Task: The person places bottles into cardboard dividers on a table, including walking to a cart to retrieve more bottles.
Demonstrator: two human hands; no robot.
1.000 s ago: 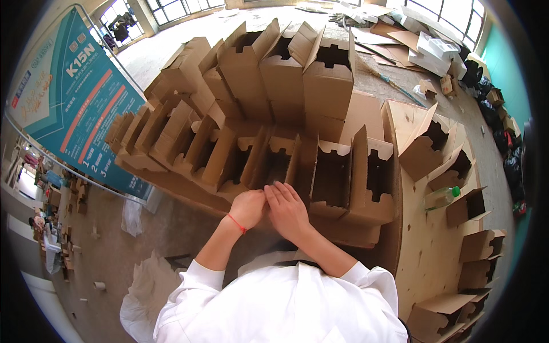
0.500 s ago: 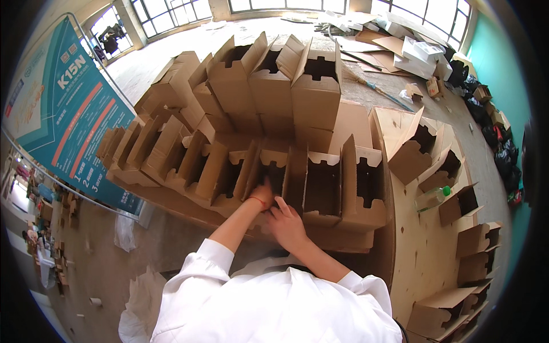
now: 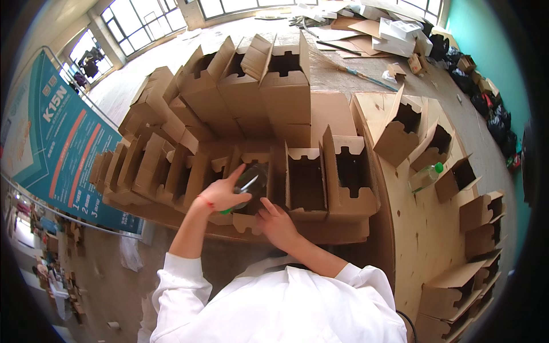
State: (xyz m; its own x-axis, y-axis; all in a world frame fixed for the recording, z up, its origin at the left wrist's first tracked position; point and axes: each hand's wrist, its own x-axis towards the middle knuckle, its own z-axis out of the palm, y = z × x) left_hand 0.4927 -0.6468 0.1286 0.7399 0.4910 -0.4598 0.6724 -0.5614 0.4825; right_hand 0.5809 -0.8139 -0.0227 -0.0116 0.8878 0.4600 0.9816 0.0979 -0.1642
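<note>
A clear bottle point(image 3: 259, 178) with a green cap is in my left hand point(image 3: 222, 194), fingers and thumb closed round it. It tilts, cap towards me, over an open cardboard box point(image 3: 247, 222) in the front row. My right hand point(image 3: 278, 226) rests at that box's near right corner, index finger stretched out and the others partly bent, nothing visible in it. Right beside it stands another open box point(image 3: 306, 215), with a taller-flapped box point(image 3: 350, 209) further right. Whether anything lies deep inside these boxes is too dark to tell.
Taller open cartons point(image 3: 240, 108) stand behind the front row. On the right, a plywood surface point(image 3: 400, 228) bears several open boxes and a second green-capped bottle point(image 3: 424, 178). A teal banner point(image 3: 68, 143) stands left. A broom point(image 3: 360, 75) lies on the floor behind.
My left hand has come up out of the box and moved left, now with the bottle in view. My right hand stays by the box's corner. The whole view has shifted slightly.
</note>
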